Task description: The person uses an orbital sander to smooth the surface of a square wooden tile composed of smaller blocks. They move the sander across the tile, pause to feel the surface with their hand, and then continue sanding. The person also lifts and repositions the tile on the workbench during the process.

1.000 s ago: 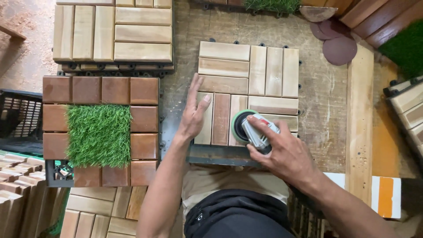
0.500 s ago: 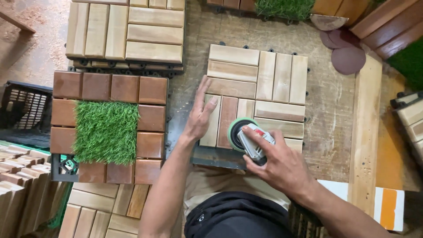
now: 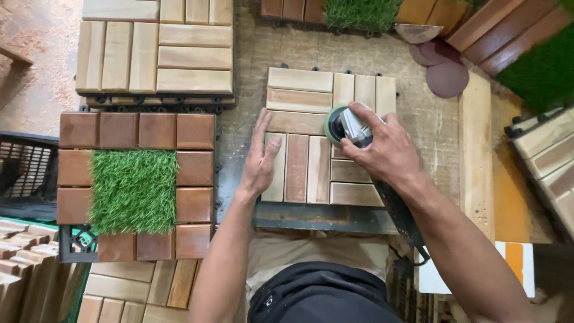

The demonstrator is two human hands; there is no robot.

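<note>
Two hands: right hand [image 3: 385, 152] grips sander [image 3: 345, 125], left hand [image 3: 261, 158] flat on wooden tile [image 3: 299, 90].

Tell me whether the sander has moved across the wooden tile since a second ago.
Yes. The sander, held by the right hand, went from the near edge of the wooden tile toward its far right quarter.

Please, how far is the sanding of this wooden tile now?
Done cannot be judged: the slats of the wooden tile show no clear difference in finish. In hand: the right hand presses the round sander on the tile's middle right part, while the left hand lies flat on its left edge. Left: probably more passes over the other slats; spare sanding discs lie on the bench.
</note>
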